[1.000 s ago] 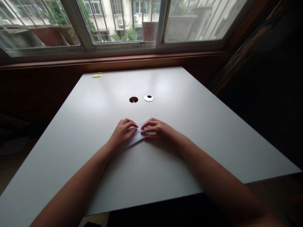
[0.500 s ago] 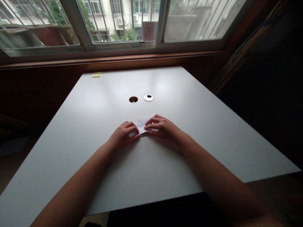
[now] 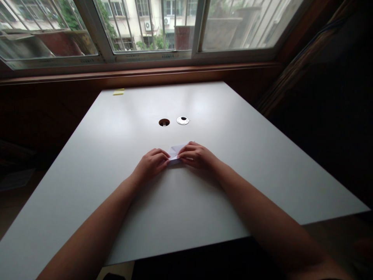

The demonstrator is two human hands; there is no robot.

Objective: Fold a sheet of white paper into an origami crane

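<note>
A small piece of folded white paper (image 3: 175, 152) lies between my two hands on the white table (image 3: 180, 206). My left hand (image 3: 153, 161) grips its left end, with the fingers closed around the edge. On the other side my right hand (image 3: 196, 154) pinches the right part of the paper between thumb and fingers. A crease and a raised fold along the near edge show in the gap between the hands. Both ends of the paper are hidden under the fingers.
Beyond the hands, the tabletop has a round hole (image 3: 164, 122) and beside it a round silver cap (image 3: 182, 120). A yellow sticky note (image 3: 119, 91) is at the far left corner. A window (image 3: 151, 27) with bars outside rises behind the table.
My left hand has shifted slightly, its fingers now closer together. The near edge of the paper now shows as a straighter, folded strip. My right hand has barely moved.
</note>
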